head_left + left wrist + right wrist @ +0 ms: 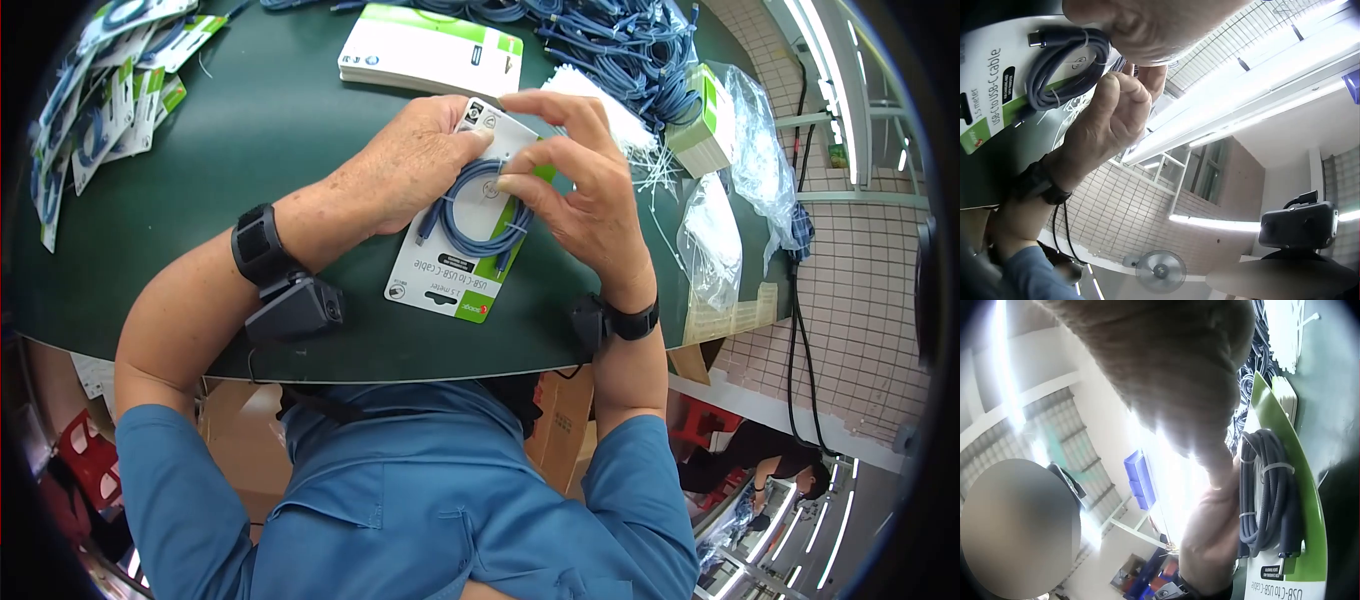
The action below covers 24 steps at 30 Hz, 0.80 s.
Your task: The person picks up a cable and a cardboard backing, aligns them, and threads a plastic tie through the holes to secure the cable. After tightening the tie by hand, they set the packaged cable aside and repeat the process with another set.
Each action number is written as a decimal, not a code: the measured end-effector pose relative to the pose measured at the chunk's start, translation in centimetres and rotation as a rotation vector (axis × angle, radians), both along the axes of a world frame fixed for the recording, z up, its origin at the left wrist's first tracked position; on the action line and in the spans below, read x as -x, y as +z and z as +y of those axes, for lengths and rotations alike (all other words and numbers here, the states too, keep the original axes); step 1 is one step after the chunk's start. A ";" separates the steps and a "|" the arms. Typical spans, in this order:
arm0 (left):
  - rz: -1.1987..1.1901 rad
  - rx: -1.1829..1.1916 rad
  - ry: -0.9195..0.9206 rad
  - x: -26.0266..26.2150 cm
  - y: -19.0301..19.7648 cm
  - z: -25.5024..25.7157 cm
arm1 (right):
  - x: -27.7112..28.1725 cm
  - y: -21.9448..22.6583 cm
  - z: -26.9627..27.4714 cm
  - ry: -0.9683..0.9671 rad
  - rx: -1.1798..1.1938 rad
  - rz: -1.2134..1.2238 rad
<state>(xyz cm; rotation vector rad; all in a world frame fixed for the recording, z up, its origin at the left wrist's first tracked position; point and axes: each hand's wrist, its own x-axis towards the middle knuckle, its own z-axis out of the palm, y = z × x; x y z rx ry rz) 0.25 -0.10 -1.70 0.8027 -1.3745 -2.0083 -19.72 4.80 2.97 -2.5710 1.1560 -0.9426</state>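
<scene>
A printed cardboard backing card (440, 285), white and green and marked USB-C to USB-C cable, is tilted over the table. On its face lies a coiled blue-grey USB-C cable (470, 243), bound to it by thin white cable ties (1279, 467). My left hand (425, 160) grips the card at its far left edge, thumb on the face. Beside the coil, thumb and index fingertip of my right hand (590, 190) pinch together at a cable tie; the pinched end is mostly hidden. The right hand's other fingers curve over the card's far edge.
A stack of cards (430, 50) lies beyond my hands. Carded cables (105, 120) pile at the left. Loose cables (625, 50), white cable ties (600, 105), another card stack (705, 130) and plastic bags (755, 150) are at the right. The table (300, 362) ends before my body.
</scene>
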 end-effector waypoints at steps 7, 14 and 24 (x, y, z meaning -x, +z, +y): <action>0.150 0.072 0.194 -0.4 1.9 -1.0 | -0.7 1.1 0.7 -0.052 0.305 0.106; 0.121 0.022 0.166 -0.1 1.9 -0.3 | -1.1 0.8 0.3 -0.031 0.322 0.314; 0.018 0.002 0.014 -0.7 0.9 -0.6 | -1.4 0.9 0.0 0.041 0.186 0.395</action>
